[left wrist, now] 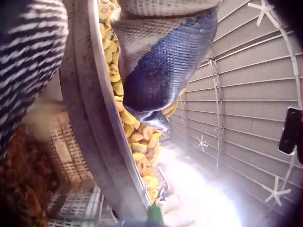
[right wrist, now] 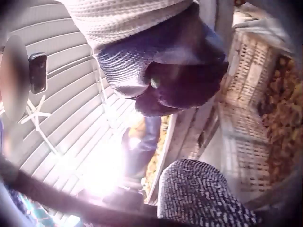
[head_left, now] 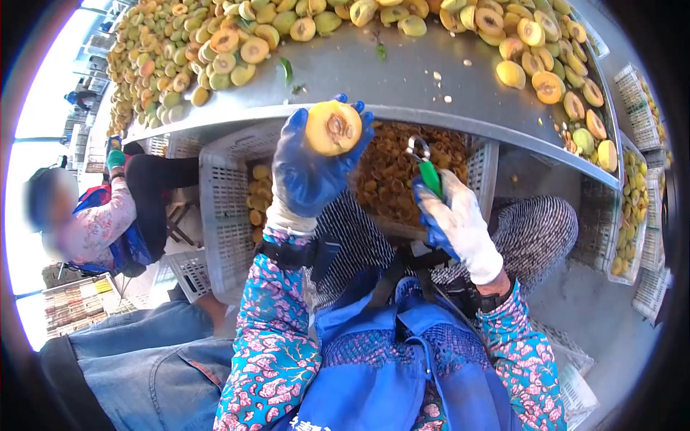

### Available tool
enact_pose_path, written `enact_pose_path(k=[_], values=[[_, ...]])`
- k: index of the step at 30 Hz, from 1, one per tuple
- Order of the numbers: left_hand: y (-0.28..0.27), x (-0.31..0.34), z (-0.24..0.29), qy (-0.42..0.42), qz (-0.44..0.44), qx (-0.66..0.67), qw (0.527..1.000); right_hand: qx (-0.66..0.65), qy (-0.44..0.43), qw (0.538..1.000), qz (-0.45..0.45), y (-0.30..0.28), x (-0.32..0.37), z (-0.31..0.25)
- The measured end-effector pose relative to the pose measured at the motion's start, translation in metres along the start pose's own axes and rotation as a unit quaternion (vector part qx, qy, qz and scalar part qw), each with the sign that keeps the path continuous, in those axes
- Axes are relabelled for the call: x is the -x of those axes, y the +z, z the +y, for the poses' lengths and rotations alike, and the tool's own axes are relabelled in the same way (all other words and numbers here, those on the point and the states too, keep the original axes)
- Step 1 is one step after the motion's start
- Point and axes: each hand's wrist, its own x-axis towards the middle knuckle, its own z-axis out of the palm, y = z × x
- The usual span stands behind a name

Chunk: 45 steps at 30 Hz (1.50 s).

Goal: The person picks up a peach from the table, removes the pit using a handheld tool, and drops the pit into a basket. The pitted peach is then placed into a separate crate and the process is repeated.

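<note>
In the head view my blue-and-white gloved left hand (head_left: 303, 179) holds a halved yellow peach (head_left: 320, 129), its cut face and brown pit hollow turned up. Just right of it, lower down, my right hand (head_left: 460, 226) grips a pitting tool (head_left: 430, 178) by its green handle, the metal loop pointing up and away. A gap separates the loop from the peach. The left wrist view shows the back of the left glove (left wrist: 165, 66), with a sliver of peach beyond it. Curled fingers of the right glove (right wrist: 184, 78) hide most of the handle in the right wrist view.
A metal table (head_left: 410, 72) bears heaped peach halves (head_left: 215, 54). Beneath its edge stand a crate of brown scraps (head_left: 483, 172) and a white crate with peach pieces (head_left: 219, 190). Filled crates (head_left: 624, 215) line the right side. Another person (head_left: 104, 208) sits at left.
</note>
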Motion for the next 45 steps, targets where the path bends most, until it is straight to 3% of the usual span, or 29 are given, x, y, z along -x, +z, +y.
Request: enact_pose_path(k=[3, 4, 6, 9, 12, 16, 19, 21, 26, 28, 29, 32, 34, 35, 38, 40, 41, 44, 45], values=[[-0.018, 0.017, -0.021, -0.017, 0.003, 0.013, 1.000, -0.003, 0.057, 0.997, -0.055, 0.014, 0.006, -0.038], [-0.020, 0.020, -0.027, -0.017, 0.022, 0.003, 1.000, 0.039, -0.018, 0.998, -0.042, 0.022, 0.006, -0.035], [-0.019, 0.028, -0.035, -0.021, 0.011, -0.002, 1.000, 0.061, -0.064, 0.995, -0.046, 0.034, 0.006, -0.034], [-0.026, 0.033, -0.040, -0.017, 0.024, 0.012, 0.999, 0.094, -0.077, 0.991, -0.051, 0.042, 0.007, -0.028], [-0.037, 0.033, -0.046, 0.000, -0.010, 0.021, 1.000, 0.107, -0.081, 0.990, -0.042, 0.047, 0.009, -0.023], [-0.082, 0.012, -0.050, -0.049, -0.082, 0.075, 0.993, 0.123, -0.067, 0.989, -0.054, 0.049, 0.009, -0.025], [-0.061, 0.021, -0.052, -0.031, -0.033, 0.030, 0.999, 0.151, -0.073, 0.985, -0.043, 0.055, 0.010, -0.019], [-0.031, 0.036, -0.052, -0.002, 0.044, -0.032, 0.999, 0.175, -0.093, 0.980, -0.030, 0.060, 0.014, -0.009], [-0.051, 0.036, -0.059, -0.039, 0.101, -0.070, 0.992, 0.202, -0.131, 0.970, -0.029, 0.070, 0.027, 0.015], [-0.055, 0.035, -0.063, -0.036, 0.133, -0.151, 0.979, 0.162, -0.113, 0.978, -0.069, 0.071, 0.032, 0.031], [-0.053, 0.035, -0.068, 0.013, 0.167, -0.216, 0.962, 0.142, -0.105, 0.980, -0.088, 0.070, 0.032, 0.036], [-0.066, 0.035, -0.057, -0.074, 0.117, -0.368, 0.919, -0.030, 0.057, 0.977, -0.202, 0.058, 0.032, 0.023], [-0.063, 0.032, -0.058, -0.086, 0.129, -0.326, 0.932, -0.229, 0.191, 0.925, -0.236, 0.052, 0.032, 0.013], [-0.063, 0.031, -0.058, -0.080, 0.120, -0.298, 0.944, -0.344, 0.258, 0.870, -0.243, 0.052, 0.032, 0.009], [-0.068, 0.028, -0.058, -0.052, 0.128, -0.277, 0.951, -0.398, 0.270, 0.846, -0.230, 0.054, 0.031, 0.003], [-0.062, 0.031, -0.059, -0.050, 0.129, -0.288, 0.948, -0.329, 0.254, 0.874, -0.250, 0.057, 0.031, 0.004], [-0.064, 0.031, -0.059, -0.070, 0.141, -0.288, 0.945, -0.294, 0.247, 0.886, -0.259, 0.058, 0.033, 0.005], [-0.064, 0.022, -0.049, -0.179, 0.110, -0.384, 0.899, -0.370, 0.288, 0.846, -0.254, 0.058, 0.036, 0.010], [-0.063, 0.020, -0.051, -0.179, 0.117, -0.355, 0.910, -0.419, 0.295, 0.829, -0.226, 0.057, 0.039, 0.007]])
